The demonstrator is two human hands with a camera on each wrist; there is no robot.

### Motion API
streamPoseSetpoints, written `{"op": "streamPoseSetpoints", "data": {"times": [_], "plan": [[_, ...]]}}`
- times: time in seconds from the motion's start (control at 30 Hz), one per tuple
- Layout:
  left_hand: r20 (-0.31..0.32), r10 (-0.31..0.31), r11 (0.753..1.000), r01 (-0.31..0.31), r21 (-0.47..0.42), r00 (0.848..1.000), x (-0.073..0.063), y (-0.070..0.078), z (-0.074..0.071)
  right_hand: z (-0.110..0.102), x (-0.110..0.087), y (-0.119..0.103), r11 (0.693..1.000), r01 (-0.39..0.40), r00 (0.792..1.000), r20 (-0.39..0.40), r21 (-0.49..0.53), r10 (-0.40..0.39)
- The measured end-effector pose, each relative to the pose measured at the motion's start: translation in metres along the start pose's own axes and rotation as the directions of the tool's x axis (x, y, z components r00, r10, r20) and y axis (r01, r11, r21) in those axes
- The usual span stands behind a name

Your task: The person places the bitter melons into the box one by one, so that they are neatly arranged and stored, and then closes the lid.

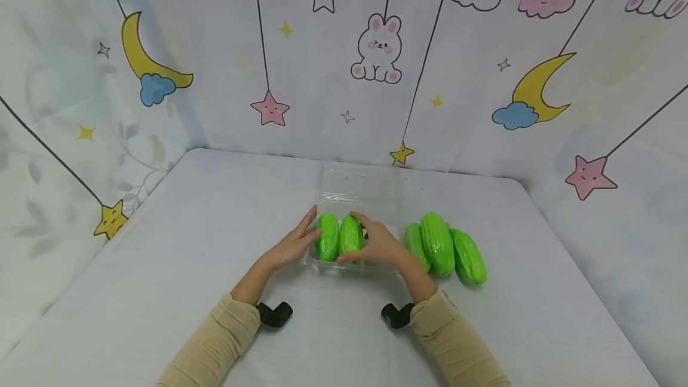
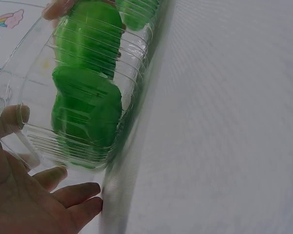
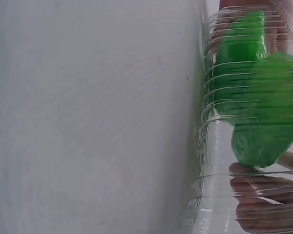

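Note:
A clear plastic clamshell box (image 1: 317, 264) stands on the table with its lid (image 1: 359, 185) folded back. Two plump green cucumber-like vegetables lie in it side by side, a left one (image 1: 327, 237) and a right one (image 1: 351, 235). My right hand (image 1: 383, 245) reaches into the box and holds the right vegetable lengthwise between thumb and fingers. At the box's left end is my left hand (image 1: 290, 248), its fingers extended and its thumb over the rim by the left vegetable. Through the ribbed wall, the right wrist view shows right-hand fingers (image 3: 256, 195) near a vegetable's end.
Right of the box, three more green vegetables (image 1: 438, 245) lie close together on the white-covered table (image 1: 333, 339). Behind the table hangs a cloth backdrop (image 1: 322, 52) with cartoon prints. Dark wrist devices (image 1: 275, 315) project inward from both forearms.

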State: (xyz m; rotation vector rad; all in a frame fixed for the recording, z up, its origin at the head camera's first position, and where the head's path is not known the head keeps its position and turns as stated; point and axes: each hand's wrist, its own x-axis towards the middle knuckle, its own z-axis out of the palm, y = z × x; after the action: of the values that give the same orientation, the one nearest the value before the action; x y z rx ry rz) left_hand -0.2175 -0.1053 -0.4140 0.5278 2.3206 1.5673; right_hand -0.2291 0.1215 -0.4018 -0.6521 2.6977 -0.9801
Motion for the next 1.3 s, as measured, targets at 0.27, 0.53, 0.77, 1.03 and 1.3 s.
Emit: {"op": "streamPoseSetpoints", "data": {"times": [0.27, 0.53, 0.77, 1.03, 1.3], "plan": [[-0.027, 0.016, 1.000, -0.015, 0.013, 1.000, 0.009, -0.019, 0.002, 0.004, 0.001, 0.002, 0.998, -0.060, 0.998, 0.036, 0.024, 0.059], [-0.032, 0.017, 1.000, -0.016, 0.015, 0.999, 0.008, -0.018, 0.002, 0.003, 0.001, 0.003, 0.994, -0.101, 0.993, 0.066, 0.038, 0.098], [-0.035, 0.013, 1.000, -0.013, 0.023, 0.999, 0.007, -0.017, 0.002, 0.002, 0.001, 0.003, 0.992, -0.112, 0.991, 0.084, 0.064, 0.107], [-0.035, 0.012, 1.000, -0.011, 0.023, 0.999, 0.008, -0.016, 0.002, 0.003, 0.002, 0.006, 0.992, -0.111, 0.991, 0.082, 0.056, 0.106], [-0.031, 0.023, 1.000, -0.022, 0.018, 0.999, 0.008, -0.017, 0.002, 0.002, 0.001, 0.006, 0.996, -0.091, 0.994, 0.066, 0.019, 0.090]]}}
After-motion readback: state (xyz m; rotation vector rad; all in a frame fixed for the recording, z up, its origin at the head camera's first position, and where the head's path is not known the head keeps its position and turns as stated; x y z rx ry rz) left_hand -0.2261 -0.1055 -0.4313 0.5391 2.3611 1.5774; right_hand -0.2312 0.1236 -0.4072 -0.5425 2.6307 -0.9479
